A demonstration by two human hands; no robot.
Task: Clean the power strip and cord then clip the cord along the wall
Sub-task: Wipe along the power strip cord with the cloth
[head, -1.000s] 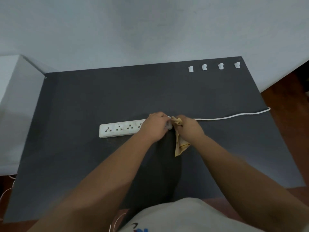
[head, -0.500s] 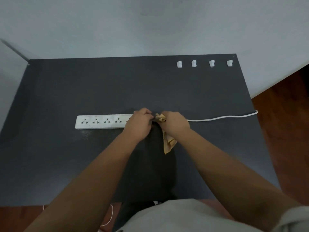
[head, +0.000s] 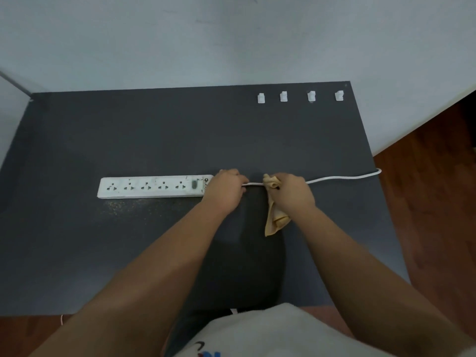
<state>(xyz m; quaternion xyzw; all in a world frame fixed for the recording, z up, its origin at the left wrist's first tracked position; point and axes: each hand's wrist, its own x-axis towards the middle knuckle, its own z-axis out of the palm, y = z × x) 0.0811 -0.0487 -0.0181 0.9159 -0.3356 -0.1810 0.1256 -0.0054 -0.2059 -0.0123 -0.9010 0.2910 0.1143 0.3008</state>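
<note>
A white power strip (head: 154, 186) with several sockets lies flat on the dark grey table (head: 128, 137). Its white cord (head: 340, 178) runs right to the table's right edge. My left hand (head: 226, 188) pinches the cord right at the strip's right end. My right hand (head: 292, 193) grips a tan cloth (head: 274, 220) wrapped around the cord a short way to the right; the cloth's loose end hangs toward me. A short bare stretch of cord shows between the two hands. Several white cord clips (head: 298, 96) sit in a row near the table's far right edge.
A pale wall (head: 231, 39) rises behind the table. Wooden floor (head: 432, 189) lies to the right, past the table edge where the cord drops off. A dusty, speckled patch (head: 128, 207) marks the table just in front of the strip.
My right hand with the cloth has slid right along the cord, away from my left hand, baring a short piece of cord. The strip's switch end has come into sight.
</note>
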